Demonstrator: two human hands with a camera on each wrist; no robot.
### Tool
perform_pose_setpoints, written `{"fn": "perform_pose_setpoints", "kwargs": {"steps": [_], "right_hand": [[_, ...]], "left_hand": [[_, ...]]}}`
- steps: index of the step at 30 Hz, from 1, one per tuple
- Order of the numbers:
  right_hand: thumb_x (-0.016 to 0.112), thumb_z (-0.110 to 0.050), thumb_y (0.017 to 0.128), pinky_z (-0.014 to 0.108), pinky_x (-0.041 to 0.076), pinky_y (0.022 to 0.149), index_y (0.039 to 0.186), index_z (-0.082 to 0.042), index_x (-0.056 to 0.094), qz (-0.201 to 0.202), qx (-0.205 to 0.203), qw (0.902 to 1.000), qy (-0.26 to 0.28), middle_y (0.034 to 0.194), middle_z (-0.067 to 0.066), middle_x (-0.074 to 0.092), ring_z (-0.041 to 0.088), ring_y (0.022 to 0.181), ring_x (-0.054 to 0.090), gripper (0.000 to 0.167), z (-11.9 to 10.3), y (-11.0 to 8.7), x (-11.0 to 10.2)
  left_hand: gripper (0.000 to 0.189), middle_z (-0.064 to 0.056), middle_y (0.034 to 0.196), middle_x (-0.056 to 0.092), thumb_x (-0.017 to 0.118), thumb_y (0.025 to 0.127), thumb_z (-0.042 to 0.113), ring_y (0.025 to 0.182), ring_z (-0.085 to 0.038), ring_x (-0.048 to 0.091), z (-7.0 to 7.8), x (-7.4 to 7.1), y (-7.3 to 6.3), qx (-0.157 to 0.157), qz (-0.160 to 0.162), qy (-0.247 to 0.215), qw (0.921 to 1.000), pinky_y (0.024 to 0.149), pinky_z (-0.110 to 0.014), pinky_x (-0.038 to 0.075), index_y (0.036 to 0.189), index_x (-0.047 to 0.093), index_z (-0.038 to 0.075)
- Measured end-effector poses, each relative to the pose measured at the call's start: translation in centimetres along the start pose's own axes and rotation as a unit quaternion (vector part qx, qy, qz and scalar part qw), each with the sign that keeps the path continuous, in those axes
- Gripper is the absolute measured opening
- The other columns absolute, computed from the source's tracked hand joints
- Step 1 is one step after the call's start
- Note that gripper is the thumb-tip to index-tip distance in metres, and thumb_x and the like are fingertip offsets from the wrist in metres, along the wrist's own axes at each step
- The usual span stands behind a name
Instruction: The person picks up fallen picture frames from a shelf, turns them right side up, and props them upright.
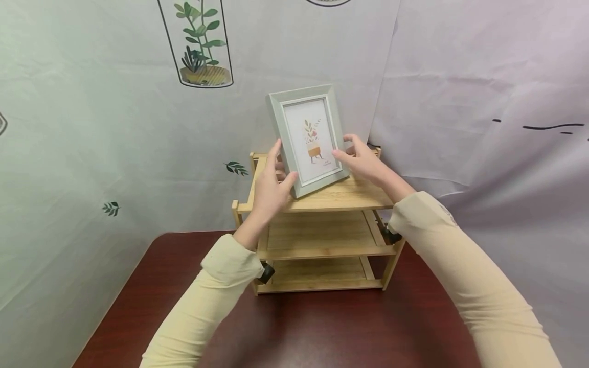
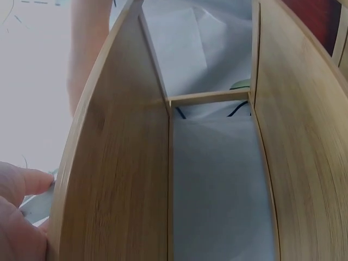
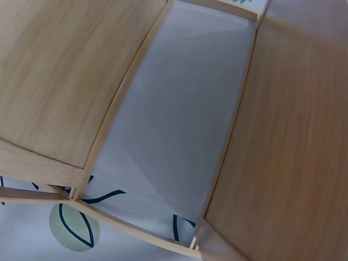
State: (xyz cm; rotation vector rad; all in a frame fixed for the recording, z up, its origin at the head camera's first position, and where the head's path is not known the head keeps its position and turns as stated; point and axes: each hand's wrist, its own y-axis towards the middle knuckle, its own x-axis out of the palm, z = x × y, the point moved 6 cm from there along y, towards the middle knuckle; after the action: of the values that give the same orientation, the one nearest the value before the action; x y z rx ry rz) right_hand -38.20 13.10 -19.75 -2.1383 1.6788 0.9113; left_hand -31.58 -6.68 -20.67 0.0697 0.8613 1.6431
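A picture frame with a pale grey border and a potted-plant print leans at a slant over the top board of a wooden shelf rack. At its lower left edge my left hand grips it, thumb on the front border and fingers along the side. My right hand pinches the right edge, with the thumb over the front. In the left wrist view, part of the left hand shows beside the top board's edge. The right wrist view takes in the rack's boards; the right hand is out of sight there.
Two lower shelves sit under the top board. The rack stands on a dark red table, against a pale cloth backdrop printed with plants. Black wrist devices show near both cuffs, close to the rack's sides.
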Motion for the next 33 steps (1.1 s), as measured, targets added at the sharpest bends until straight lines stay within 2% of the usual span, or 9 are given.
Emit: {"fn": "perform_pose_setpoints", "kwargs": {"steps": [5,10,16,21,26,33], "right_hand": [[0.051,-0.031,0.087,0.046,0.037,0.092,0.138,-0.011,0.018,0.02,-0.017,0.9995,0.018,0.125,0.023,0.038,0.032,0.113,0.042,0.064,0.5,-0.7,-0.1],[0.053,-0.026,0.086,0.038,0.04,0.084,0.136,-0.014,0.023,0.042,-0.033,0.998,0.032,0.114,0.018,0.045,0.028,0.1,0.048,0.059,0.7,-1.4,0.0],[0.05,-0.015,0.086,0.027,0.041,0.072,0.132,-0.01,0.028,0.074,-0.084,0.9932,0.03,0.101,0.018,0.053,0.021,0.083,0.053,0.052,0.6,-2.2,-0.1],[0.05,-0.007,0.085,0.021,0.04,0.064,0.129,-0.004,0.029,0.086,-0.104,0.99,0.041,0.093,0.017,0.052,0.013,0.072,0.05,0.049,-0.3,-3.5,0.0],[0.05,-0.002,0.083,0.018,0.038,0.06,0.126,0.001,0.029,0.094,-0.109,0.9883,0.049,0.089,0.015,0.05,0.009,0.066,0.048,0.048,-1.6,-4.8,0.0],[0.053,-0.002,0.08,0.018,0.04,0.056,0.122,0.0,0.03,0.095,-0.114,0.9866,0.067,0.083,0.01,0.048,0.008,0.063,0.047,0.048,-0.1,-3.9,-0.1]], "left_hand": [[0.069,-0.015,0.109,0.059,0.057,0.083,0.013,0.088,-0.023,0.062,-0.6,-0.5,0.4,-0.023,-0.02,0.0,0.9995,0.077,-0.036,0.05,0.14,0.022,0.029],[0.068,-0.015,0.113,0.058,0.056,0.084,0.015,0.093,-0.025,0.062,-1.1,-0.9,0.7,-0.042,-0.033,-0.008,0.9985,0.078,-0.037,0.05,0.139,0.022,0.034],[0.066,-0.016,0.115,0.057,0.055,0.084,0.018,0.097,-0.026,0.06,-1.3,-1.2,1.0,-0.05,-0.051,0.0,0.9974,0.082,-0.04,0.048,0.139,0.022,0.034],[0.066,-0.016,0.12,0.054,0.053,0.086,0.02,0.103,-0.027,0.057,-1.5,-1.3,1.2,-0.056,-0.073,0.006,0.9957,0.086,-0.042,0.045,0.139,0.018,0.039],[0.066,-0.017,0.12,0.054,0.052,0.086,0.02,0.104,-0.027,0.057,-1.5,-1.4,1.3,-0.055,-0.082,0.009,0.9951,0.088,-0.043,0.044,0.138,0.017,0.041],[0.064,-0.018,0.123,0.052,0.051,0.087,0.02,0.104,-0.027,0.057,-1.8,-1.2,1.3,-0.053,-0.087,0.006,0.9947,0.089,-0.042,0.044,0.138,0.019,0.039]]}}
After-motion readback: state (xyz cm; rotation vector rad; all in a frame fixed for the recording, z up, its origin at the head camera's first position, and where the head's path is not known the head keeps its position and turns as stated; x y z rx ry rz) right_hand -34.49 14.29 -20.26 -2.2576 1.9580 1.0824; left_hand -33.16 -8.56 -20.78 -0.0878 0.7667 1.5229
